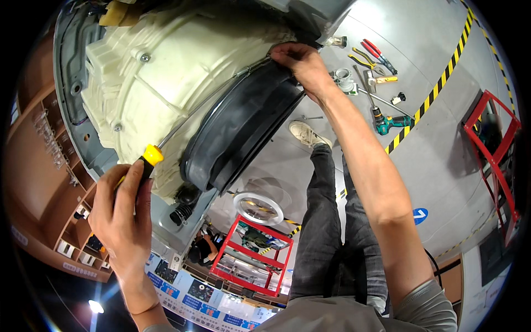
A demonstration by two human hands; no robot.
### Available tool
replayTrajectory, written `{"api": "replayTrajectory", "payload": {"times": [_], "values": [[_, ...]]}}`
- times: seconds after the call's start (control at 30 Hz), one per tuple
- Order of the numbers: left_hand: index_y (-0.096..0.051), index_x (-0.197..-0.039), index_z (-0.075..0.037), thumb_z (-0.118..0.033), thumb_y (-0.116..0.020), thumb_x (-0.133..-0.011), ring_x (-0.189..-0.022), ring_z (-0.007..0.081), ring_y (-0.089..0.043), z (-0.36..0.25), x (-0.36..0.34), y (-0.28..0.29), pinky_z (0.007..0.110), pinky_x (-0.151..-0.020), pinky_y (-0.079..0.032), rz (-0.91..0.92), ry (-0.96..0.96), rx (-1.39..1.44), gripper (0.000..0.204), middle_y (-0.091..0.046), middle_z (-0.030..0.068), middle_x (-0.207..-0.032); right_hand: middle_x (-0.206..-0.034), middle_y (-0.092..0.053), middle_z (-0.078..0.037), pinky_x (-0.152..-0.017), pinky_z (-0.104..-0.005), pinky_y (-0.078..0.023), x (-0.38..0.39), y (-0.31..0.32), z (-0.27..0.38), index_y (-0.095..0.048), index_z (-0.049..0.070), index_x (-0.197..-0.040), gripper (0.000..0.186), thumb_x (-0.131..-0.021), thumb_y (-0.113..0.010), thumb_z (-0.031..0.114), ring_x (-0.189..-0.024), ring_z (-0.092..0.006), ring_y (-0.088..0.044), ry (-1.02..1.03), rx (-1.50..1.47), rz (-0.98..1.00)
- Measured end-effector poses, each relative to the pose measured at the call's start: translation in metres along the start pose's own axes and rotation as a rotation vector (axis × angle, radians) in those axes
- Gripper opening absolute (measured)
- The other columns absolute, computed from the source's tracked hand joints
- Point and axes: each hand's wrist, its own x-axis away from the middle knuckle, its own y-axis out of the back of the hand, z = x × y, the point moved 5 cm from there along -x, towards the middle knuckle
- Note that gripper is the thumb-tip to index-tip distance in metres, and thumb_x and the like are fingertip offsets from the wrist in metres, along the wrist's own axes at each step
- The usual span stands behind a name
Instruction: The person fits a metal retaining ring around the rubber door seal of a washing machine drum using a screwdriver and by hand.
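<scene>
My left hand is closed around the yellow-and-black handle of a screwdriver. Its long shaft slants up across the cream plastic tub of a washing machine, and its tip meets the edge of the black rubber door seal. Along that edge runs a thin wire clamp with a small coil spring. At the seal's upper end, my right hand pinches the clamp near the spring; its fingertips partly cover what they grip.
On the floor at right lie red-handled pliers, yellow-handled pliers, a hammer and a teal drill. A round door ring stands on a red cart. Another person is beyond; another red frame stands at right.
</scene>
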Motion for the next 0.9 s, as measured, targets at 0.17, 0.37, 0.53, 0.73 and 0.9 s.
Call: {"api": "replayTrajectory", "payload": {"times": [0.17, 0.37, 0.53, 0.73, 0.9], "values": [[-0.069, -0.112, 0.002, -0.002, -0.079, -0.081, -0.084, 0.0306, -0.065, -0.005, 0.002, 0.004, 0.036, -0.08, -0.052, -0.029, 0.051, 0.082, 0.033, -0.065, 0.0155, -0.104, -0.099, -0.071, -0.001, -0.083, -0.0235, -0.05, -0.001, 0.0, 0.0, -0.071, -0.001, -0.109, 0.018, -0.093, -0.072, 0.008, -0.09, -0.0089, -0.063, 0.025, 0.026, 0.003], [-0.07, -0.11, 0.003, 0.002, -0.075, -0.082, -0.086, 0.0298, -0.066, 0.0, -0.004, 0.0, 0.036, -0.078, -0.053, 0.016, 0.076, 0.15, 0.028, -0.069, 0.017, -0.098, -0.097, -0.07, -0.001, -0.084, -0.024, -0.049, 0.003, 0.001, 0.003, -0.072, -0.001, -0.108, 0.017, -0.093, -0.072, 0.006, -0.09, -0.009, -0.062, 0.023, 0.069, 0.002], [-0.071, -0.109, 0.001, 0.002, -0.08, -0.078, -0.091, 0.0321, -0.068, -0.005, -0.008, 0.004, 0.037, -0.078, -0.055, -0.025, -0.247, -0.002, 0.032, -0.071, 0.0177, -0.105, -0.097, -0.073, -0.005, -0.088, -0.028, -0.049, 0.001, -0.002, 0.004, -0.073, 0.0, -0.101, 0.012, -0.091, -0.071, 0.005, -0.092, -0.0122, -0.063, 0.062, 0.066, -0.014], [-0.07, -0.11, 0.004, 0.0, -0.07, -0.088, -0.088, 0.0252, -0.066, 0.01, -0.007, 0.002, 0.033, -0.082, -0.051, 0.015, 0.173, 0.264, 0.022, -0.07, 0.0159, -0.1, -0.095, -0.072, -0.006, -0.086, -0.0279, -0.049, 0.002, -0.006, 0.003, -0.072, 0.0, -0.101, 0.011, -0.091, -0.071, 0.004, -0.091, -0.0127, -0.063, 0.1, 0.056, -0.035], [-0.069, -0.112, 0.003, 0.0, -0.072, -0.087, -0.085, 0.028, -0.065, 0.008, -0.006, -0.002, 0.033, -0.081, -0.051, 0.044, 0.173, 0.247, 0.025, -0.069, 0.0166, -0.099, -0.09, -0.072, -0.006, -0.083, -0.029, -0.051, 0.007, 0.006, 0.01, -0.071, -0.001, -0.103, 0.014, -0.092, -0.069, 0.009, -0.087, -0.0146, -0.066, 0.185, 0.189, -0.123]]}}
